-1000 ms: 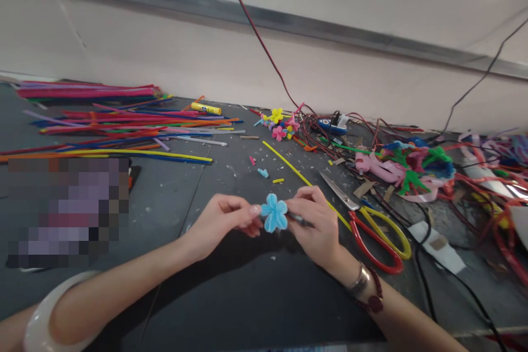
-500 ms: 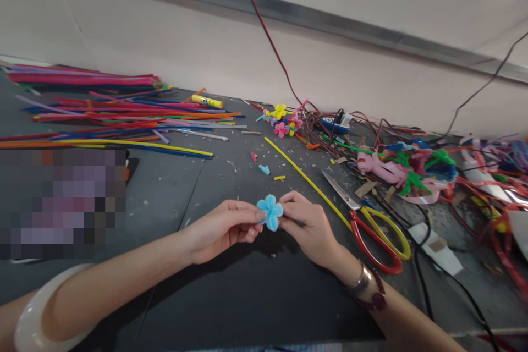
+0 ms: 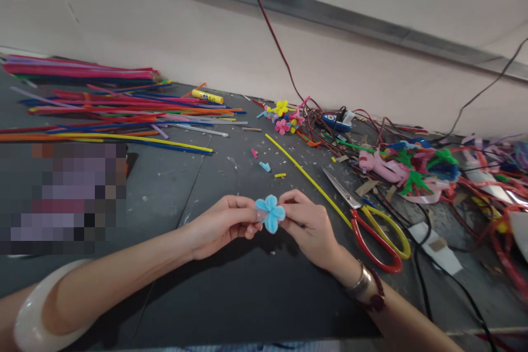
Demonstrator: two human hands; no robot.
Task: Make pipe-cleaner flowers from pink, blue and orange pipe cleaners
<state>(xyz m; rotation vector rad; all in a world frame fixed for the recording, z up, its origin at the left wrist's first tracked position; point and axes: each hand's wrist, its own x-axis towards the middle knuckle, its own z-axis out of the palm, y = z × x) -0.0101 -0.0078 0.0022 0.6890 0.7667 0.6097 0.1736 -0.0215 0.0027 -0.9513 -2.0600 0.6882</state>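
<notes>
A blue pipe-cleaner flower (image 3: 270,213) is pinched by the nearly closed fingers of the left hand (image 3: 223,226) and right hand (image 3: 309,225), held midway between them above the dark work table (image 3: 157,203), its roundish face tilted upward.

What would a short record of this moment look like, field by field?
View: head camera, looking down at a dark table
Left hand: holds a blue pipe-cleaner flower
Right hand: holds the same flower from the other side
Nearby: yellow pipe cleaner; scissors with red and yellow handles
Further: pile of pipe cleaners; glue stick; small flowers; tangled wires
</notes>
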